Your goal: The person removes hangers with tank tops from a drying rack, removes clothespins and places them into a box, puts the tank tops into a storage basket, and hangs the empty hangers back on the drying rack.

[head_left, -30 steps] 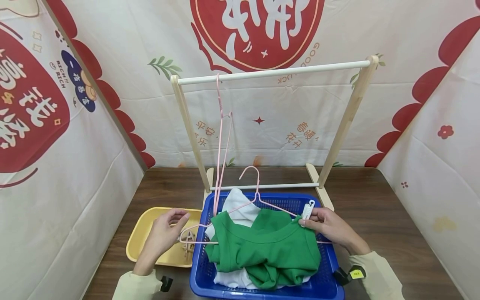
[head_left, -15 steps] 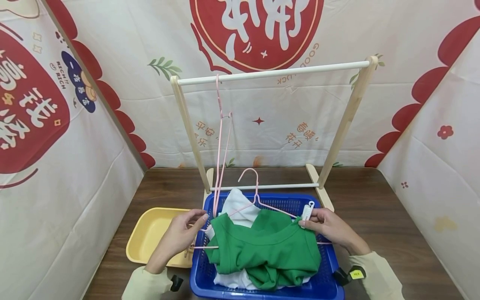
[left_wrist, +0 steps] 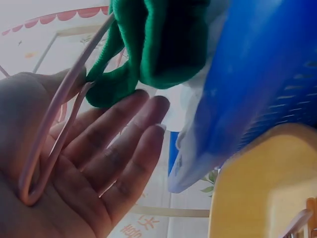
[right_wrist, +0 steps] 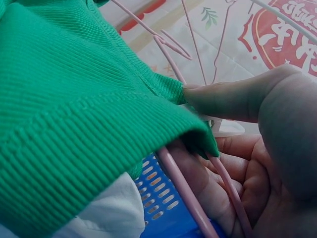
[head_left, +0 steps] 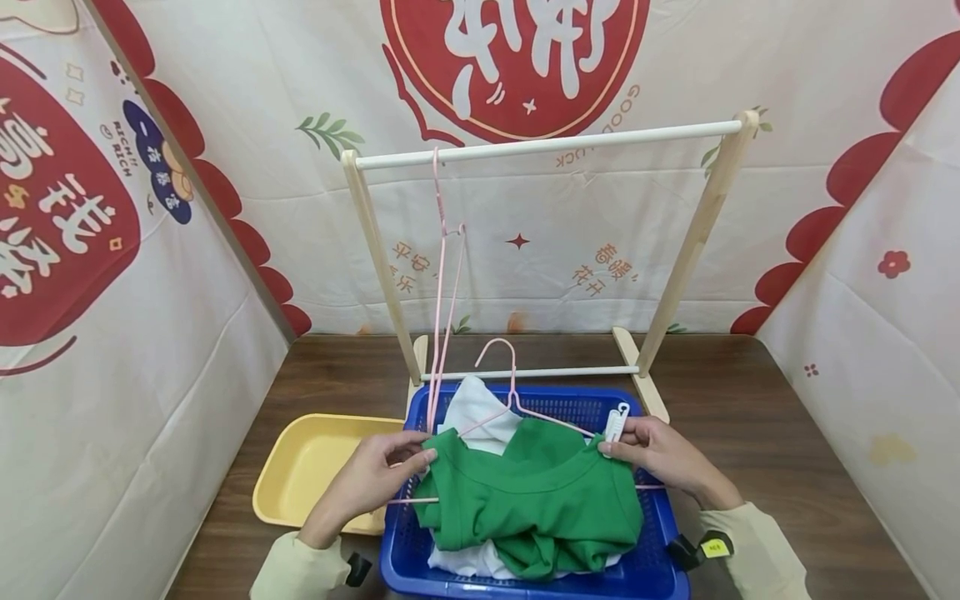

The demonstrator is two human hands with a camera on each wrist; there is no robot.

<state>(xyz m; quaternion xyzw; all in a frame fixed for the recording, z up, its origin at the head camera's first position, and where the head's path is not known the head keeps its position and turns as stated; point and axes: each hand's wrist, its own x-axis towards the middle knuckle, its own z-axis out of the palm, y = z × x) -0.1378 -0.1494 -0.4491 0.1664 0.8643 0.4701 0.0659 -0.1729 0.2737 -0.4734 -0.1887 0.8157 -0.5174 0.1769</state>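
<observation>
A green tank top [head_left: 532, 500] hangs on a pink hanger [head_left: 514, 375] over the blue basket [head_left: 652, 533]. My left hand [head_left: 375, 475] pinches its left shoulder strap between thumb and index finger. In the left wrist view, the other fingers stretch out and the hanger's bent end [left_wrist: 30, 196] lies across the palm. My right hand [head_left: 667, 458] pinches the other shoulder, where a white clothespin [head_left: 616, 423] stands up beside the thumb. The right wrist view has the ribbed armhole edge [right_wrist: 99, 144] round the hanger arm, partly covering the fingers.
White cloth [head_left: 474, 408] lies in the basket beneath the top. A yellow tray [head_left: 300, 467], holding wooden clothespins [left_wrist: 311, 218], stands at the left. Behind is a wooden rack [head_left: 697, 233] with pink hangers [head_left: 440, 275] on its white bar.
My left hand has moved right, from over the yellow tray to the top's left shoulder, and now pinches it. My right hand has stayed in place with the clothespin.
</observation>
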